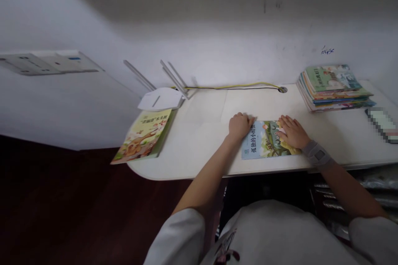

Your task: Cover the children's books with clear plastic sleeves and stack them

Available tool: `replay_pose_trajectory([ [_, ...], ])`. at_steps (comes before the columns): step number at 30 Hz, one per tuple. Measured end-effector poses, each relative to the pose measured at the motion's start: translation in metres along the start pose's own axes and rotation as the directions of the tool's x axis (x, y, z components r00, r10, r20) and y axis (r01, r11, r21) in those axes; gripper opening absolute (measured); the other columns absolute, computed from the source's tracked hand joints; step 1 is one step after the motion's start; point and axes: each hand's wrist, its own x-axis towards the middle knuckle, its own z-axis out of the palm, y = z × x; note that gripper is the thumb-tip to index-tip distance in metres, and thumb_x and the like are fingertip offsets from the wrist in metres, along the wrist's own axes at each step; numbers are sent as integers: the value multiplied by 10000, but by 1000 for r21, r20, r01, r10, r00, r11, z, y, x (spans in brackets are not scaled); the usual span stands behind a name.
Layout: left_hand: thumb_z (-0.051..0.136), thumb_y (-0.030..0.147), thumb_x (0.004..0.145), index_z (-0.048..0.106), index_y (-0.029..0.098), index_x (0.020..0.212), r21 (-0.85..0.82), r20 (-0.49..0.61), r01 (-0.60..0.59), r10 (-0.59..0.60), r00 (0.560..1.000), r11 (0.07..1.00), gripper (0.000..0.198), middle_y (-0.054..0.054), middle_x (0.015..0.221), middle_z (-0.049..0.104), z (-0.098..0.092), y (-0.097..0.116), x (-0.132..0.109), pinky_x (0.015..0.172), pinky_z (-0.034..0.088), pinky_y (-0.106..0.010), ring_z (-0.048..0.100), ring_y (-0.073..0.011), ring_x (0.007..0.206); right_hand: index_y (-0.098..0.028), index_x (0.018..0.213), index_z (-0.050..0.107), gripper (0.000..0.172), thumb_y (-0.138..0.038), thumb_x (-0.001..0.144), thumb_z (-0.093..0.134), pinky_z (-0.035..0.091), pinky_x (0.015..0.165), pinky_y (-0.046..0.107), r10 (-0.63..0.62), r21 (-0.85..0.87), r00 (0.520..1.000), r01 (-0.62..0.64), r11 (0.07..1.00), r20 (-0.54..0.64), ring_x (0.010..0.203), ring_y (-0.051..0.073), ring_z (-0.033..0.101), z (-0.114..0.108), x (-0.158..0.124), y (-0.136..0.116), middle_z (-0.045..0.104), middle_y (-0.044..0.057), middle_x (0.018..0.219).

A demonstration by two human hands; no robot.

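Note:
A picture book (266,143) with a blue, yellow and green cover lies sideways on the white desk near its front edge. My left hand (240,126) is closed, its fingers curled at the book's upper left corner with the thumb against the edge. Across the right part of the cover lies my right hand (292,132), flat with the fingers stretched out. A grey band (317,154) is around that wrist.
A stack of picture books (332,85) stands at the back right, with a blurred-out phone (382,124) beside it. A yellow-green book (146,136) overhangs the desk's left end by a white router (161,98). Cables (230,87) run along the wall into a desk hole.

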Motion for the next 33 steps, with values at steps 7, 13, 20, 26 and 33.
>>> replay_pose_trajectory([
  [7,447,388,909,636,153,902,-373,86,118,-92,992,920,302,-110,911,691,-3,-13,9,740,455,-301,634,-223,869,-78,1395,404,604,-470,939,352,286,1079,482,7,-3,1000,-7,1000,0,1354,299,344,-2,0,-1,395,153,1469],
  [13,561,369,852,579,144,899,-858,384,384,-70,921,341,231,-38,669,636,2,-32,-33,458,412,-221,566,-125,527,-86,1398,403,606,-475,937,352,285,1083,487,8,25,1000,-8,1000,1,1360,304,338,0,0,-1,386,153,1474],
  [20,692,397,708,539,169,839,-945,327,327,-14,945,-24,305,19,630,606,4,-17,-74,488,430,-210,567,-106,518,-106,1403,402,596,-474,937,342,303,1091,470,-75,158,996,80,984,-39,1366,284,336,8,4,16,405,146,1465],
  [26,667,402,714,531,195,879,-989,75,79,-43,996,122,298,43,634,620,-34,-9,-51,444,429,-195,605,-129,542,-91,1331,491,483,-350,948,351,334,1066,480,-17,129,997,26,991,-72,1329,297,389,3,-17,63,462,179,1414],
  [33,632,303,755,537,192,862,-991,-118,-119,-23,993,-64,182,-1,750,680,-51,52,41,597,536,-230,676,-156,721,-121,1257,559,398,-296,925,425,337,1046,446,42,100,988,-28,995,-149,1266,278,445,-1,-27,64,525,167,1350],
])
